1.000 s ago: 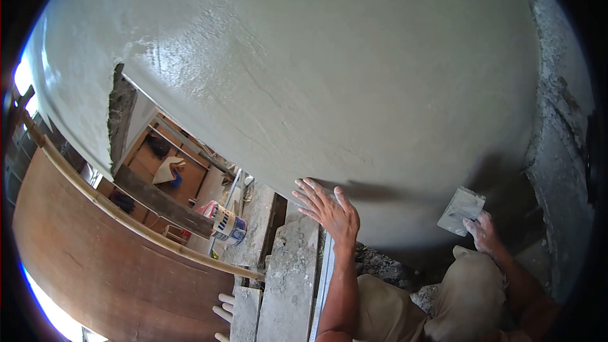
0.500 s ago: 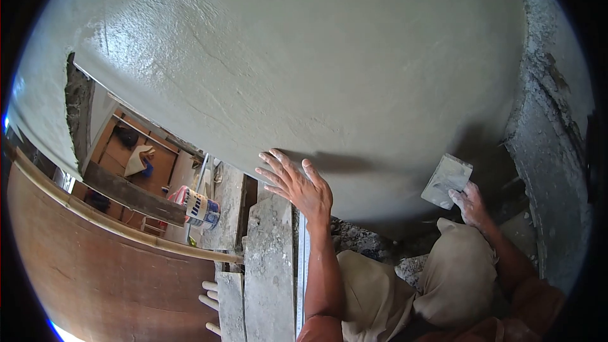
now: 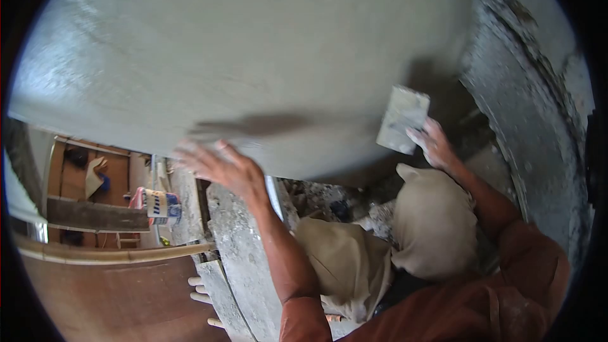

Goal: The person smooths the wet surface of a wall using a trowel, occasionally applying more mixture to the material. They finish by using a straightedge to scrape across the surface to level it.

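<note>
A grey, freshly plastered wall (image 3: 266, 50) fills the upper view, smooth and shiny at the far left. My left hand (image 3: 225, 168) is raised before its lower edge, fingers spread and blurred, holding nothing. Its shadow falls on the plaster just above. On the right, my right hand (image 3: 436, 144) grips a pale rectangular plastering float (image 3: 403, 119) smeared with plaster. The float is close to the wall's lower right part, its flat face toward me, and a dark shadow lies beside it.
My bent knees (image 3: 437, 221) are below the float, with rubble (image 3: 326, 199) beyond them. Plaster-spattered planks (image 3: 244, 253) run along my left. Past them are a paint bucket (image 3: 163, 206), a bamboo pole (image 3: 120, 255) and a lower floor. A rough-edged wall (image 3: 538, 107) rises at the right.
The view has swung, so the wall and bucket sit further left. My left hand stays raised with spread fingers; the float in my right hand appears higher and further left.
</note>
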Available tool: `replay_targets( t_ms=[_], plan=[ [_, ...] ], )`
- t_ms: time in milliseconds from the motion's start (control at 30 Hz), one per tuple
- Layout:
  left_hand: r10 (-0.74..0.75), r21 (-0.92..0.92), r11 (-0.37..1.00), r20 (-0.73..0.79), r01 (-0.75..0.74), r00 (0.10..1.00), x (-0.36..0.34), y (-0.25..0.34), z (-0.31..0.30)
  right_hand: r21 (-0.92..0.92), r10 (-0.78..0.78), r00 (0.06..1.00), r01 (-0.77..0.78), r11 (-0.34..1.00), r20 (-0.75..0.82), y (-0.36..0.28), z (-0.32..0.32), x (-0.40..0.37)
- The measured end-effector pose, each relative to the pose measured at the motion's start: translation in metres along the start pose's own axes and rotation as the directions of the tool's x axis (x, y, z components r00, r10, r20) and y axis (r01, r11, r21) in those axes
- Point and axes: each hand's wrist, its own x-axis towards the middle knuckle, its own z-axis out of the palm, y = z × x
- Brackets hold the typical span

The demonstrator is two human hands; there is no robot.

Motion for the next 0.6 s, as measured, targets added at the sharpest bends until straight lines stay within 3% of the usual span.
replay_targets(
  t_ms=[67, 167, 233, 300, 500, 600],
  plan=[
    [-0.004, -0.082, 0.997, -0.175, -0.01, 0.985, 0.002, -0.005, -0.003, 0.513, 0.078, 0.997, -0.076, 0.855, 0.017, 0.015, 0.007, 0.005],
    [0.078, -0.101, 0.988, -0.316, -0.116, 0.946, 0.0, -0.019, -0.009, 0.644, 0.204, 0.978, -0.183, 0.743, 0.042, -0.006, 0.001, 0.002],
    [-0.059, -0.124, 0.992, -0.321, 0.019, 0.945, -0.014, -0.008, -0.018, 0.657, 0.207, 0.975, -0.206, 0.725, 0.076, -0.007, -0.002, 0.002],
    [0.006, -0.084, 0.996, -0.367, -0.04, 0.93, -0.019, -0.016, -0.022, 0.697, 0.239, 0.966, -0.236, 0.677, 0.094, -0.012, -0.002, 0.002],
    [-0.068, -0.067, 0.997, -0.33, 0.049, 0.942, -0.026, -0.039, -0.02, 0.669, 0.224, 0.967, -0.245, 0.702, 0.119, -0.01, 0.0, 0.003],
    [-0.07, -0.119, 0.991, -0.123, 0.056, 0.99, -0.033, -0.031, -0.012, 0.65, 0.242, 0.962, -0.264, 0.713, 0.125, -0.009, 0.0, 0.004]
  ],
)
